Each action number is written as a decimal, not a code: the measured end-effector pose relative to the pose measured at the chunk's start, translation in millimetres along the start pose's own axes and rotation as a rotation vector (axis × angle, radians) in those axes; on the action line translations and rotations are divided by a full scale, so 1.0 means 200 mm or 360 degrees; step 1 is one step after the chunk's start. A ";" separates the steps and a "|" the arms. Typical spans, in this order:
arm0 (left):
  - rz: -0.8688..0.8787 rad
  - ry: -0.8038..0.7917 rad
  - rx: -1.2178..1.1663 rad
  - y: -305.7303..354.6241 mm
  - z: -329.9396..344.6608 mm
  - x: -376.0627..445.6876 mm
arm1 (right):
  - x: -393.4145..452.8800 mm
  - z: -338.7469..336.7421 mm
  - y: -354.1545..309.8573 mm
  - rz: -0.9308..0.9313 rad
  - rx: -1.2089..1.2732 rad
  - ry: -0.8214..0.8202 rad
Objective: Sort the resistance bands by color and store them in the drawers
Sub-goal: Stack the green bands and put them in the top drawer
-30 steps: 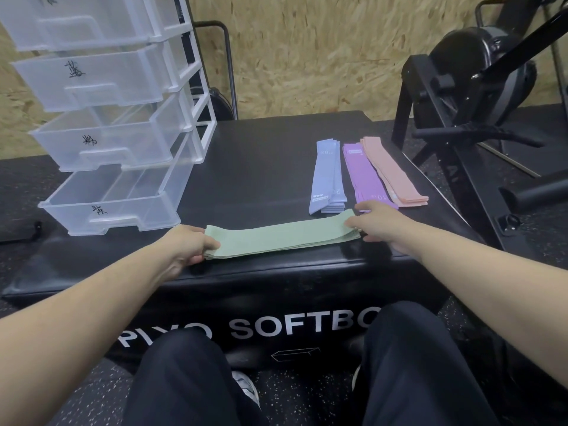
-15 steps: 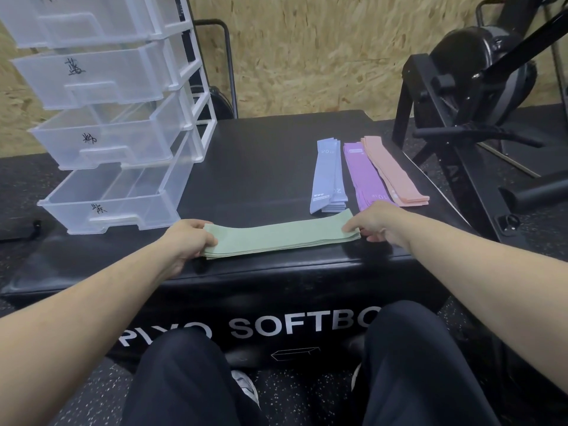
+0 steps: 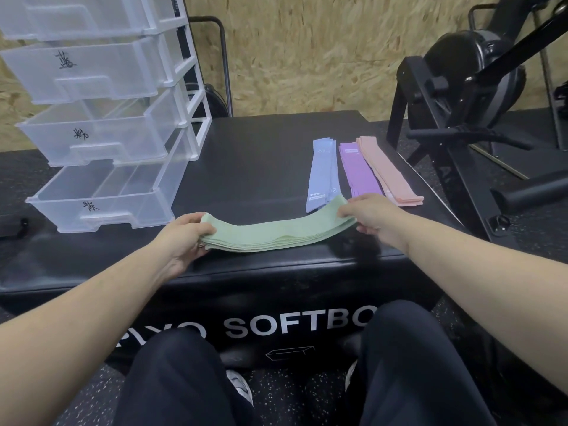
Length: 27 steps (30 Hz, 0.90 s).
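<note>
Stack of pale green resistance bands [image 3: 276, 233], several flat loops layered, edges fanned slightly along the front side, ends raised and middle sagging toward the black padded surface [image 3: 246, 167]. Left hand [image 3: 184, 236] grips the stack's left end, fingers curled around it, thumb on top; right hand [image 3: 373, 215] pinches the right end, fingers wrapped over the edge. Stack sits near the front edge of the surface, whether the middle touches it can't tell. Behind the right hand, three more piles lie lengthwise side by side: blue bands [image 3: 322, 176], purple bands [image 3: 358, 172], pink bands [image 3: 387, 172], each a few loops thick. Small print on blue and purple bands too small to read. Near ends of the purple pile hidden by the right hand. At left, clear plastic drawers [image 3: 101, 198] in a white frame, four pulled out stepwise, bottom one nearest to the green stack; each front has a handwritten black mark, unreadable. Top drawer cut off by frame edge. Drawer contents: none visible through the clear walls, though glare makes it hard to be sure. White lettering on the box front reads partly "SOFTBO", rest blocked by the person's knees. Black exercise machine [image 3: 479, 87] at right, partly out of frame.
</note>
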State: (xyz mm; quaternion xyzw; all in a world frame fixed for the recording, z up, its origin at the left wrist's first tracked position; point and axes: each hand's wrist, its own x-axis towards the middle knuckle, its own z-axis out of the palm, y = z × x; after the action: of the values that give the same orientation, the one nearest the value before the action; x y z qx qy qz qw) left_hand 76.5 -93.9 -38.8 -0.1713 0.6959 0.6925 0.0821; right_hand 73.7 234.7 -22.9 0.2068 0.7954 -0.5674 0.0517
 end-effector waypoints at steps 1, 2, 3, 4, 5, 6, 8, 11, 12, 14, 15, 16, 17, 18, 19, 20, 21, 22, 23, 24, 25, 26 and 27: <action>-0.0011 0.0024 -0.0023 -0.01 0.00 0.00 | -0.01 0.02 -0.02 -0.0044 0.0020 0.0014; -0.0015 0.0051 -0.0038 -0.02 0.00 0.00 | -0.03 0.05 -0.05 -0.0080 0.0040 0.0010; -0.0013 0.0070 -0.0052 -0.02 0.01 0.01 | -0.04 0.08 -0.09 -0.0116 0.0061 -0.0017; -0.0011 0.0085 -0.0070 -0.03 0.00 0.01 | -0.07 0.11 -0.12 -0.0155 0.0075 -0.0062; -0.0010 0.0091 -0.0092 -0.02 0.00 0.01 | -0.09 0.14 -0.17 -0.0193 0.0072 -0.0107; -0.0008 0.0093 -0.0104 -0.02 0.00 0.00 | -0.11 0.18 -0.20 -0.0233 0.0041 -0.0142; 0.0004 0.0076 -0.0107 -0.01 0.00 0.00 | -0.15 0.25 -0.27 -0.0312 -0.0103 -0.0182; 0.0042 0.0066 -0.0080 0.00 0.00 -0.01 | -0.19 0.40 -0.35 -0.0334 -0.0130 -0.0281; 0.0047 0.0070 -0.0071 0.00 0.00 -0.01 | -0.20 0.45 -0.37 -0.0329 -0.0113 -0.0310; 0.0041 0.0057 -0.0087 -0.01 0.00 -0.01 | -0.21 0.56 -0.40 -0.0346 -0.0159 -0.0354; 0.0027 0.0043 -0.0114 -0.01 0.00 -0.01 | -0.21 0.61 -0.40 -0.0365 -0.0216 -0.0375; 0.0007 0.0028 -0.0133 -0.01 -0.01 -0.01 | -0.22 0.66 -0.39 -0.0382 -0.0282 -0.0393; -0.0015 0.0016 -0.0143 -0.01 -0.02 -0.01 | -0.22 0.70 -0.38 -0.0393 -0.0353 -0.0410; -0.0033 0.0006 -0.0141 -0.02 -0.02 -0.01 | -0.23 0.74 -0.37 -0.0404 -0.0418 -0.0431; -0.0044 -0.0003 -0.0139 -0.03 -0.03 0.00 | -0.23 0.78 -0.36 -0.0417 -0.0472 -0.0452; -0.0050 -0.0016 -0.0137 -0.03 -0.04 0.00 | -0.24 0.81 -0.36 -0.0433 -0.0515 -0.0473; -0.0051 -0.0036 -0.0144 -0.03 -0.04 0.00 | -0.24 0.84 -0.36 -0.0450 -0.0549 -0.0491; -0.0050 -0.0059 -0.0152 -0.03 -0.05 0.00 | -0.24 0.87 -0.36 -0.0466 -0.0581 -0.0498; -0.0048 -0.0085 -0.0161 -0.03 -0.05 0.00 | -0.24 0.89 -0.36 -0.0483 -0.0619 -0.0491; -0.0045 -0.0105 -0.0165 -0.04 -0.05 0.00 | -0.24 0.91 -0.36 -0.0500 -0.0663 -0.0474; -0.0044 -0.0116 -0.0168 -0.04 -0.06 0.01 | -0.24 0.92 -0.36 -0.0515 -0.0689 -0.0452; -0.0047 -0.0122 -0.0165 -0.04 -0.06 0.01 | -0.24 0.93 -0.36 -0.0525 -0.0697 -0.0435; -0.0048 -0.0130 -0.0168 -0.04 -0.06 0.01 | -0.23 0.94 -0.35 -0.0535 -0.0700 -0.0425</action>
State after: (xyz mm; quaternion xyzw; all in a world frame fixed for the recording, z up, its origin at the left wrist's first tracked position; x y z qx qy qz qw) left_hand 79.1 -106.3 -45.9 -0.1574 0.6518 0.7334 0.1119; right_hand 59.6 30.4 -11.9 -0.0203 0.9083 -0.4045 0.1048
